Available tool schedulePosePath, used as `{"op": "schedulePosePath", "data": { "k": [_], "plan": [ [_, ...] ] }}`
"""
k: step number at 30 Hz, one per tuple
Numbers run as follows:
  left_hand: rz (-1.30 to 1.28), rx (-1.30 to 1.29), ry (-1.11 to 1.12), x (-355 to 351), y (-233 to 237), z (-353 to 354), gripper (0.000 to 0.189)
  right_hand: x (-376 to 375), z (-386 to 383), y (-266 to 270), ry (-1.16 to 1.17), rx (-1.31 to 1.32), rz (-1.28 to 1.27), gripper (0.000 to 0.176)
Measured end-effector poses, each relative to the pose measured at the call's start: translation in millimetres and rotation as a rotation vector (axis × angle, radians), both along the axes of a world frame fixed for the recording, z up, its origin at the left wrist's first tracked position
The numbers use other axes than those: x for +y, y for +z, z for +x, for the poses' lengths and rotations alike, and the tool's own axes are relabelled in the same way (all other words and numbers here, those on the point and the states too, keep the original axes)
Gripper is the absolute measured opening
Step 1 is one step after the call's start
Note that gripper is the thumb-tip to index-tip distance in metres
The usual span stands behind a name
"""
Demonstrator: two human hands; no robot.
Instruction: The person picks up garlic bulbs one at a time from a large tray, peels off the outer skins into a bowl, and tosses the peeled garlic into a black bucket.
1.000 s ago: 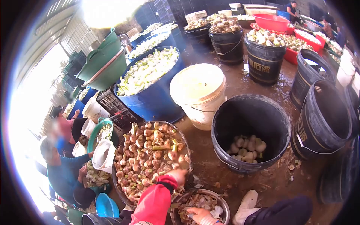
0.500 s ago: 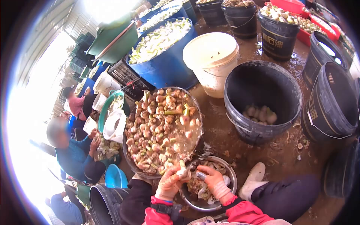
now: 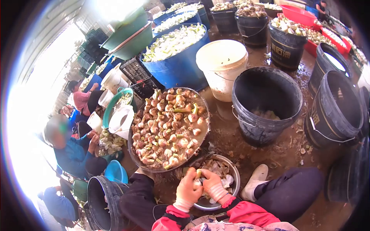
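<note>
My left hand (image 3: 189,189) is closed around a garlic bulb (image 3: 198,175), whose pale green stem end points up between my hands. My right hand (image 3: 214,185) is closed against the same bulb. A small shiny metal blade showed in it a moment ago, but its fingers hide it now. Both hands are above a steel basin (image 3: 236,174) holding peeled skins and scraps (image 3: 216,167). Just beyond, a wide dark tub (image 3: 208,115) holds many brownish garlic bulbs (image 3: 169,127) in muddy water.
A black bucket (image 3: 262,129) with pale bulbs inside stands ahead right, beside a white bucket (image 3: 223,77). More black buckets (image 3: 333,111) are at the right. A blue tub (image 3: 169,73) is full of trimmed garlic. At left sits a co-worker in blue (image 3: 71,154), near a small blue basin (image 3: 115,172).
Both hands have drawn closer together around the bulb, and the metal blade is out of sight. The view has shifted slightly.
</note>
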State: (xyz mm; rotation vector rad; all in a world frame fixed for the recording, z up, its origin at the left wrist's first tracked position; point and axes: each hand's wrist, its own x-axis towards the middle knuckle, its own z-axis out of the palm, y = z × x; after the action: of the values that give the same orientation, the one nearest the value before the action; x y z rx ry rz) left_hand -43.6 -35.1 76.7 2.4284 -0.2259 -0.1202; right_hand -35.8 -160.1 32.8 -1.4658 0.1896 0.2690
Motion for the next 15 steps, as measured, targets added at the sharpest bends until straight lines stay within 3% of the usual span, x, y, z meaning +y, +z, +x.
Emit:
{"op": "schedulePosePath", "data": {
  "k": [1,2,4,6,8,10,13,14,15],
  "plan": [
    [-0.350,0.011,0.197,-1.2,-0.1,-1.2,0.055,-6.8,1.8,5.9,0.022,-0.010,0.104,0.044],
    [-1.087,0.370,0.464,0.3,5.5,3.4,0.045,-11.0,3.5,8.6,0.048,-0.018,0.210,0.045],
    [-1.606,0.595,0.581,19.8,6.5,6.5,0.033,-11.9,4.2,9.0,0.064,-0.022,0.324,0.043],
    [-1.544,0.666,0.740,24.1,-3.3,11.3,0.027,-12.1,5.3,9.3,0.086,-0.100,0.439,0.038],
    [-1.562,0.631,0.756,24.6,-6.7,9.6,0.029,-9.9,7.2,1.4,0.118,-0.133,0.431,0.035],
    [-1.514,0.518,0.596,18.7,-14.1,3.9,0.045,-10.2,7.1,-1.6,0.052,0.147,0.722,0.034],
    [-0.885,0.335,0.245,20.8,-26.1,-7.2,0.080,-12.9,7.7,12.7,0.035,0.225,0.677,0.031],
    [-0.887,0.342,0.247,24.3,-27.7,-2.2,0.080,-12.8,7.6,12.9,-0.020,0.299,0.716,0.028],
    [-1.053,0.432,0.246,28.1,-31.4,2.8,0.079,-9.6,8.3,3.0,-0.053,0.280,0.641,0.026]
  ]
}}
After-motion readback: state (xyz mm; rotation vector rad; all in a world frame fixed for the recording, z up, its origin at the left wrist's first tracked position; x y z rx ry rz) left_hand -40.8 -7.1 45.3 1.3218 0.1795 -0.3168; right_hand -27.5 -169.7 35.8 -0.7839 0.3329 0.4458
